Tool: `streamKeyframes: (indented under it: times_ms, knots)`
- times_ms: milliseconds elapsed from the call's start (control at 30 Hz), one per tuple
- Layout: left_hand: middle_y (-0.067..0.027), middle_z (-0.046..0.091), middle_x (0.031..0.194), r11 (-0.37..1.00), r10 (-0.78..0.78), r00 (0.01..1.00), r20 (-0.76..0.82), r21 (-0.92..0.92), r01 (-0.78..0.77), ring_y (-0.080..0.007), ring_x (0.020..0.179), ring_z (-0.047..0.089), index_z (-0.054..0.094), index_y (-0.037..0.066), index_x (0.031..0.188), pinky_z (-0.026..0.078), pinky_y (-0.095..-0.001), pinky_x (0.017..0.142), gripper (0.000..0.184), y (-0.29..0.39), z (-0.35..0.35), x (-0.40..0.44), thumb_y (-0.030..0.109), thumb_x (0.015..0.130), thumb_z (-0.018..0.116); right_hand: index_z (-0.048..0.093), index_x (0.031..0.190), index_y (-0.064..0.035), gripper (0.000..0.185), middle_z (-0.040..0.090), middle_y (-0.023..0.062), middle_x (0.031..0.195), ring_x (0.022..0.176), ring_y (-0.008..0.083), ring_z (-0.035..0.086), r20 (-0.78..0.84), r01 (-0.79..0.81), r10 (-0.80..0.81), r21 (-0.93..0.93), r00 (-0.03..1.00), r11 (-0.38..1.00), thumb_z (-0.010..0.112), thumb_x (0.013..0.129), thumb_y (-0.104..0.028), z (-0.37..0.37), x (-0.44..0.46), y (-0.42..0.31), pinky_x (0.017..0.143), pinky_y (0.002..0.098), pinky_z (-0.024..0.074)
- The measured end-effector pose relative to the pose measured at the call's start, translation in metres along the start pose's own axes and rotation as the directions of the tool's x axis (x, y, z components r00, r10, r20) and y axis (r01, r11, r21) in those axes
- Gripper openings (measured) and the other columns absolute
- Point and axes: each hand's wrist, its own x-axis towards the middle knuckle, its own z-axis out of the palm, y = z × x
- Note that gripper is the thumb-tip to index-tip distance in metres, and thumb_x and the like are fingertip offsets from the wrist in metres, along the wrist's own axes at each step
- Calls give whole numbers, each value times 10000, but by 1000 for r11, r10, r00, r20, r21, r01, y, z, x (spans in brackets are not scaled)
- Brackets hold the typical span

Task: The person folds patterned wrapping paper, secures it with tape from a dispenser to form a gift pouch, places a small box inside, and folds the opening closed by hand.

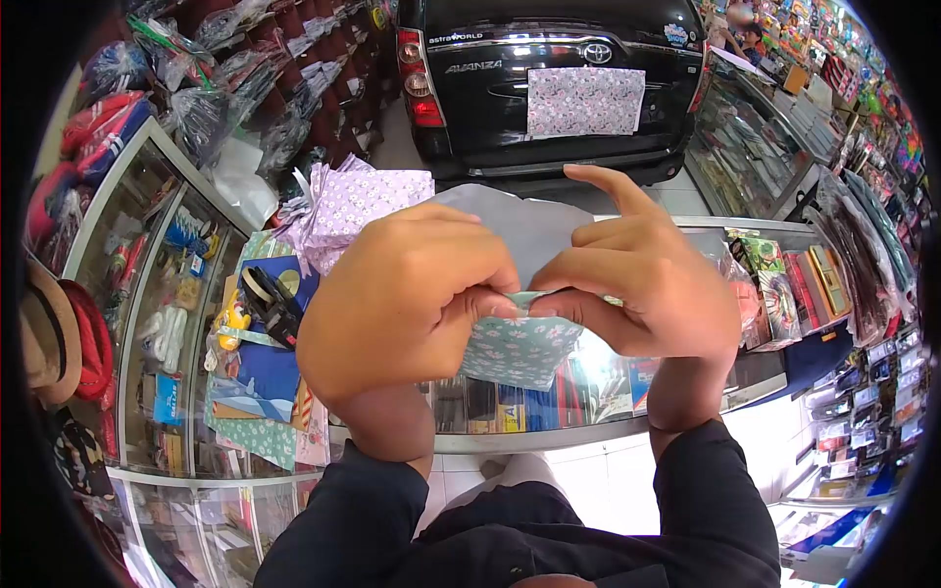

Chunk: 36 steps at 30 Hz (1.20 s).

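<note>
Both hands are raised in front of my chest, above a glass counter, with their fingertips meeting at the top edge of a piece of green floral paper. My left hand pinches that edge between thumb and curled fingers. Close beside it, my right hand pinches the same edge with thumb and index finger, its little finger sticking out. The paper hangs down below the fingers, white flowers on pale green. Part of it is hidden behind the hands.
Lilac floral paper bags are piled at the counter's back left, beside a grey sheet. A black tape dispenser lies at left. The glass counter holds goods inside. A black car stands beyond; books are at right.
</note>
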Motion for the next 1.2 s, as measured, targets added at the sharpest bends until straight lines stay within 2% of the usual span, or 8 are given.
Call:
streamKeyframes:
  times_ms: [167,333,433,533,767,1067,1133,1200]
  knots:
    - [-138,664,754,998,-58,996,75,-4,58,-396,721,635,708,3,854,558,-442,829,296,4,-4,-4,258,764,829,734,850,-60,154,576,8,594,550,209,595,-27,50,-49,28,998,998,845,820,-163,2,3,1,1126,629,406]
    - [-141,685,803,989,-140,959,245,-12,148,-399,772,657,731,38,876,494,-466,677,289,0,-1,-7,325,860,755,716,825,-56,139,605,13,608,561,211,614,-10,73,-73,68,997,995,835,823,-129,4,2,4,1118,636,409]
    - [-186,677,797,976,-219,918,331,67,209,-434,772,638,739,24,877,487,-461,661,351,9,-8,-6,352,787,823,709,820,-57,133,608,13,609,560,215,616,15,79,-81,112,997,991,827,831,-117,2,3,4,1117,637,409]
    - [-189,669,771,986,-145,976,164,103,129,-438,734,628,742,34,876,476,-463,628,314,7,1,-10,324,786,826,703,819,-60,129,613,12,613,560,215,616,10,93,-95,121,995,988,823,834,-105,3,3,4,1116,637,409]
    - [-203,644,756,987,-158,953,260,76,143,-448,712,600,734,32,850,438,-444,572,235,1,1,-10,222,750,829,699,810,-64,138,607,14,619,561,236,611,-40,104,-98,177,994,979,825,830,-116,6,3,5,1107,642,406]
    - [-202,559,660,995,-90,968,236,-11,95,-425,610,561,700,4,784,399,-414,535,270,-8,-5,-6,251,813,804,689,768,-58,147,552,33,584,565,264,602,144,100,-110,70,983,992,803,838,-118,2,1,18,1123,658,375]
    - [-213,524,651,978,-169,947,272,-71,195,-454,638,510,568,10,690,367,-481,538,340,-6,-8,-2,229,820,793,664,752,-73,255,550,101,532,570,344,591,126,82,-92,78,988,994,729,940,-233,1,2,18,1074,603,426]
    - [-212,514,645,980,-164,949,268,-66,188,-453,631,501,564,8,689,363,-481,537,351,-8,-8,-5,236,835,787,667,771,-60,191,556,69,565,571,308,598,135,90,-104,105,985,990,756,898,-171,-1,2,18,1106,637,394]
